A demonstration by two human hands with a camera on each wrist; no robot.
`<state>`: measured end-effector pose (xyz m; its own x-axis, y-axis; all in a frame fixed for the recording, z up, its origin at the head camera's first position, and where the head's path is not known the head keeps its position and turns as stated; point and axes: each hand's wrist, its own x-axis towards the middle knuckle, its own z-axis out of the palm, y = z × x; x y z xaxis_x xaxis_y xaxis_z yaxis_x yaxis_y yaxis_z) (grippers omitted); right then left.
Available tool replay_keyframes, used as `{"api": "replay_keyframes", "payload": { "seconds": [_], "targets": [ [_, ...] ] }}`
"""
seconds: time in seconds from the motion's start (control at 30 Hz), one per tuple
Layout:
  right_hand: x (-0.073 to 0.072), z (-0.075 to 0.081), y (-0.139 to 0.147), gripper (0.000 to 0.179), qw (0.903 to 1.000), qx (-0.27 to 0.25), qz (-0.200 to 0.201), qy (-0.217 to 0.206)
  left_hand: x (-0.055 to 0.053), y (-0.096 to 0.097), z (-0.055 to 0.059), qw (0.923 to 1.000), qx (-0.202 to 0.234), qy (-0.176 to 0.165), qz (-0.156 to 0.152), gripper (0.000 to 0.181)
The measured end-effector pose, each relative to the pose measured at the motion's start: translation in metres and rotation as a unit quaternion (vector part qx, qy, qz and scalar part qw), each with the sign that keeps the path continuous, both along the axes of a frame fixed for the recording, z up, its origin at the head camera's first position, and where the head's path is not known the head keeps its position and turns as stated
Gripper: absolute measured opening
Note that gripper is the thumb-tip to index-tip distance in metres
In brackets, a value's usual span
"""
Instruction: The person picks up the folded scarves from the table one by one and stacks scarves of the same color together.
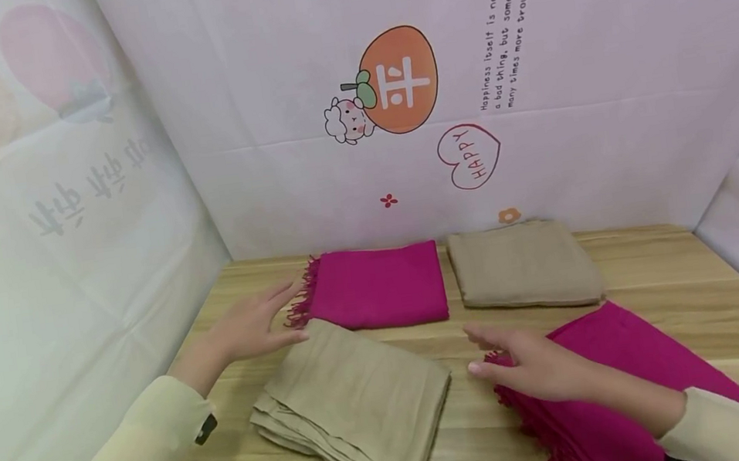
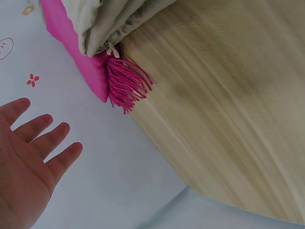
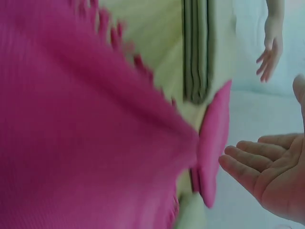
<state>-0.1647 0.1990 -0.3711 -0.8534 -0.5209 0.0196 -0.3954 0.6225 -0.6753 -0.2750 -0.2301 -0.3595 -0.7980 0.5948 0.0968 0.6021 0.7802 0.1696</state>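
Four folded cloths lie on a wooden table (image 1: 701, 300): rear pink cloth (image 1: 380, 287), rear tan cloth (image 1: 521, 265), front tan cloth (image 1: 363, 395), front pink cloth (image 1: 651, 349).

Left hand (image 1: 252, 328): fingers extended and spread, beside the rear pink cloth's fringe and the near tan corner; contact cannot be told from the head view. Right hand (image 1: 542, 367): fingers nearly straight, thumb apart, above the fringed side of the front pink cloth.

Writing, on the white sheet (image 1: 271, 119) behind: "HAPPY" inside a red heart (image 1: 470, 156), tilted; sideways text, "Happiness itself is not a bad thing, but some happy pr…", "many times more trouble than…", cut off at the upper edge. White character on an orange fruit (image 1: 399, 79). Pale lettering on the left sheet (image 1: 153, 235) appears reversed; not legible.

Left wrist view adds the left palm and a short tan fringe, both unseen from the head; thumb out of frame. Right wrist view shows stacked tan layers edge-on and both hands; pink cloth fills its left side, blurred. Front pink cloth is partly covered by the right forearm and cut off at the lower edge.
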Motion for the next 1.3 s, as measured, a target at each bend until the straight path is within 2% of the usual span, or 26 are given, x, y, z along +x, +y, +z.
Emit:
{"api": "replay_keyframes", "payload": {
  "seconds": [0.13, 0.27, 0.4, 0.53, 0.73, 0.9, 1.07, 1.3],
  "targets": [
    [0.005, -0.006, -0.01, 0.065, 0.9938, -0.062, 0.002, -0.092, 0.0, -0.005, -0.008, 0.9991, 0.015, -0.034, 0.017, 0.085],
    [0.009, -0.01, -0.02, 0.063, 0.9794, -0.107, -0.003, -0.171, 0.0, -0.01, -0.017, 0.9965, 0.04, -0.068, 0.03, 0.082],
    [0.014, -0.014, -0.029, 0.064, 0.9565, -0.144, -0.039, -0.25, 0.001, -0.013, -0.029, 0.9915, 0.059, -0.103, 0.053, 0.081],
    [0.019, -0.019, -0.037, 0.068, 0.9321, -0.17, -0.081, -0.309, 0.004, -0.013, -0.04, 0.9849, 0.084, -0.138, 0.061, 0.08],
    [0.023, -0.029, -0.045, 0.066, 0.8974, -0.228, -0.076, -0.37, 0.006, -0.01, -0.052, 0.9761, 0.12, -0.173, 0.055, 0.078],
    [0.027, -0.032, -0.053, 0.074, 0.8724, -0.235, -0.113, -0.413, 0.008, -0.008, -0.057, 0.9676, 0.156, -0.187, 0.067, 0.073],
    [0.028, -0.034, -0.06, 0.079, 0.8573, -0.255, -0.142, -0.424, 0.008, -0.007, -0.059, 0.955, 0.187, -0.209, 0.097, 0.065],
    [0.028, -0.041, -0.067, 0.078, 0.8363, -0.301, -0.161, -0.429, 0.007, -0.005, -0.06, 0.9378, 0.208, -0.239, 0.142, 0.057]
  ]
}}
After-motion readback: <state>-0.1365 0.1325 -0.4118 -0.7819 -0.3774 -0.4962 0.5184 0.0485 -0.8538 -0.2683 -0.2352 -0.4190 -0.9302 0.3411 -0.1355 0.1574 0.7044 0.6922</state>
